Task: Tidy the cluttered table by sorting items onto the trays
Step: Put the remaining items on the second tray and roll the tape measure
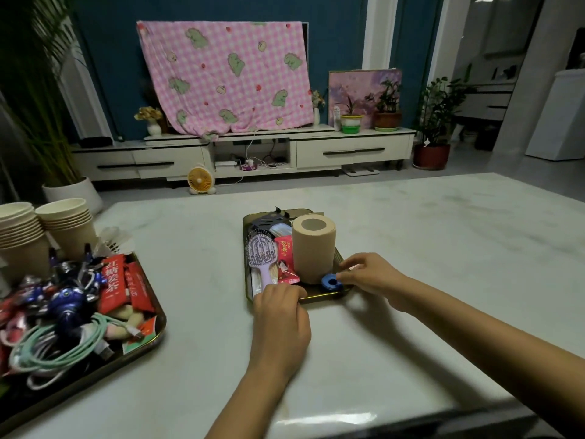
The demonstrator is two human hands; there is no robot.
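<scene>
A small dark tray [320,297] lies mid-table. It carries a tan toilet roll [313,248] standing upright, a lilac hairbrush [261,255], red packets [285,259], a black item [269,220] at the back and a blue ring [330,282] at the front right. My left hand [280,315] grips the tray's front rim, its fingers curled over the edge. The tray's right front corner is held by my right hand [367,275], fingertips touching beside the blue ring.
A larger tray [158,324] at the left holds red packets, blue toy figures and coiled mint-green cables [57,346]. Two stacks of paper cups [68,226] stand behind it. The table's front edge runs below my forearms.
</scene>
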